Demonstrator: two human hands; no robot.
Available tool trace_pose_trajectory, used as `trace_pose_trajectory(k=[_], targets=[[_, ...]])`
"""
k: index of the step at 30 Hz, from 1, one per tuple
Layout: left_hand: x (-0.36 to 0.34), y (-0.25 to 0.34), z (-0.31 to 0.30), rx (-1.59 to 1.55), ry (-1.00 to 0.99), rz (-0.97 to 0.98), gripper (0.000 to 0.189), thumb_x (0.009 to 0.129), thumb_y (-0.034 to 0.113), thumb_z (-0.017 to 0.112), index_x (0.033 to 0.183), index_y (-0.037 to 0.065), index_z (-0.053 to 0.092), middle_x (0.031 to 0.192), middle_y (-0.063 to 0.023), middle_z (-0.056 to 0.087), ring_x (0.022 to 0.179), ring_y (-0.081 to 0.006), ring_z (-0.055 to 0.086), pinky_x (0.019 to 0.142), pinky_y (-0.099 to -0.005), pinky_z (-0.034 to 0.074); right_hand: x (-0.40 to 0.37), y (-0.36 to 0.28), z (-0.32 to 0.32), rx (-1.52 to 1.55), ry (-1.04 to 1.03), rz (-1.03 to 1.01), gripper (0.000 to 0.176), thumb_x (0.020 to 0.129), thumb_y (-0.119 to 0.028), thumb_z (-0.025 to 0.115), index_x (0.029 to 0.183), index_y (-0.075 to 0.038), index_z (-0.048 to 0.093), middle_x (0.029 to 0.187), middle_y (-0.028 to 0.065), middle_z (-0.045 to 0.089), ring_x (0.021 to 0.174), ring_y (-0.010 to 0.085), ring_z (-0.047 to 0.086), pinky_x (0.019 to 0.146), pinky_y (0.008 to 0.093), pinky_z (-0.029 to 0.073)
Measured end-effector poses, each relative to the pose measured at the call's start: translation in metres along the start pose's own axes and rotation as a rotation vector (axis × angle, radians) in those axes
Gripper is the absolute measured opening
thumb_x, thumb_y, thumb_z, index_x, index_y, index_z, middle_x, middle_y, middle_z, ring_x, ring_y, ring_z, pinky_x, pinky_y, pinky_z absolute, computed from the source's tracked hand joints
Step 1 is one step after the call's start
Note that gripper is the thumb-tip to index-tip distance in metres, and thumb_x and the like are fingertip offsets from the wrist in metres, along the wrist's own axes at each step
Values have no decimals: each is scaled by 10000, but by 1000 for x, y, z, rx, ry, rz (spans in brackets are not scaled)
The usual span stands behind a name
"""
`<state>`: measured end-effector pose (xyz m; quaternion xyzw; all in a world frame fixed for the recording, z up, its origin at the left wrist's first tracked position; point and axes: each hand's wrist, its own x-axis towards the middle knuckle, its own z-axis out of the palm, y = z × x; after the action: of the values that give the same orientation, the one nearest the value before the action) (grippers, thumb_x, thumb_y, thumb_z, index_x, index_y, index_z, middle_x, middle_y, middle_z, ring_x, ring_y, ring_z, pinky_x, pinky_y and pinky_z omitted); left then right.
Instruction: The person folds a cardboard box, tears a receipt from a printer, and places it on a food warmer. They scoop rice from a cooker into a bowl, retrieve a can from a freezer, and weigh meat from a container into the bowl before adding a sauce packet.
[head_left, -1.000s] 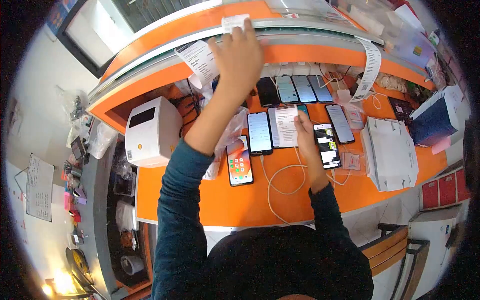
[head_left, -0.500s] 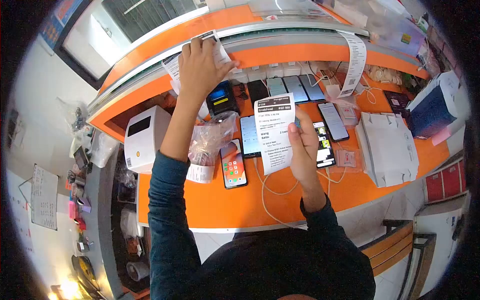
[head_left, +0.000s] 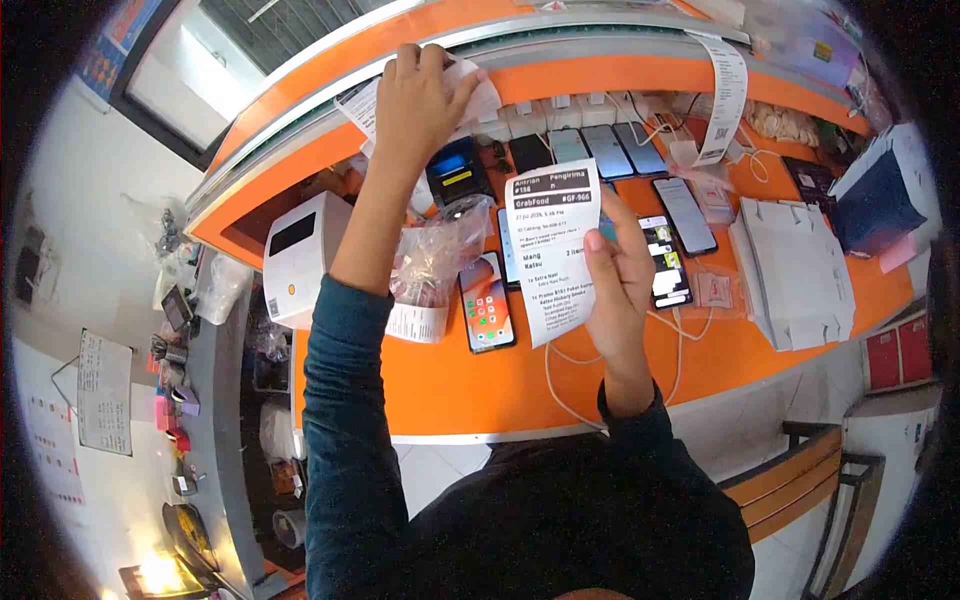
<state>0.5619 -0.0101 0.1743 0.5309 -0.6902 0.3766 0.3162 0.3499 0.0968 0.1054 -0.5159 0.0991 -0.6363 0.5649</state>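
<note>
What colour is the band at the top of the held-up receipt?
Black with white lettering on the receipt, head view.

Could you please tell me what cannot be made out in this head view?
All in the head view:
- The slip is mostly covered by the left hand, so its print is hidden.
- On the receipt in the right hand, the lower lines are too small and blurred to read.
- Some phones on the counter are hidden behind the receipt and right hand.
- The plastic bag is crumpled, so its contents are unclear.
- The hanging printout has text too small to read.
</note>
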Motion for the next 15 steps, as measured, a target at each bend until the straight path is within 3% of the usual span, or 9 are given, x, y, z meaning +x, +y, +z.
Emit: trace_pose_trajectory(k=[6, 13, 15], targets=[[9, 3, -4, -30, -97, 1, 387, 764, 392, 525, 842, 13, 533, 824, -164, 530, 765, -328, 504, 671, -389, 406, -2, 1, -3, -80, 9, -51, 341, 867, -102, 396, 1185, 20, 372, 1003, 89, 526, 833, 78, 511, 703, 198, 413], [9, 26, 7, -6, -24, 0, 391, 801, 388, 463, 937, 28, 533, 859, -180, 537, 807, -330, 514, 696, -404, 393, 6, -7, -9, -120, 11, -46, 366, 872, -98, 374, 1209, 34, 322, 1010, 102, 522, 837, 78, 507, 712, 199, 403], [9, 32, 12, 1, 19, 20, 381, 777, 382, 495, 913, 28, 527, 840, -139, 537, 781, -304, 510, 691, -380, 381, 10, -9, -8, -76, -5, -9, 363, 872, -95, 373, 1207, 36, 324, 1014, 102, 521, 848, 81, 503, 726, 204, 399]])
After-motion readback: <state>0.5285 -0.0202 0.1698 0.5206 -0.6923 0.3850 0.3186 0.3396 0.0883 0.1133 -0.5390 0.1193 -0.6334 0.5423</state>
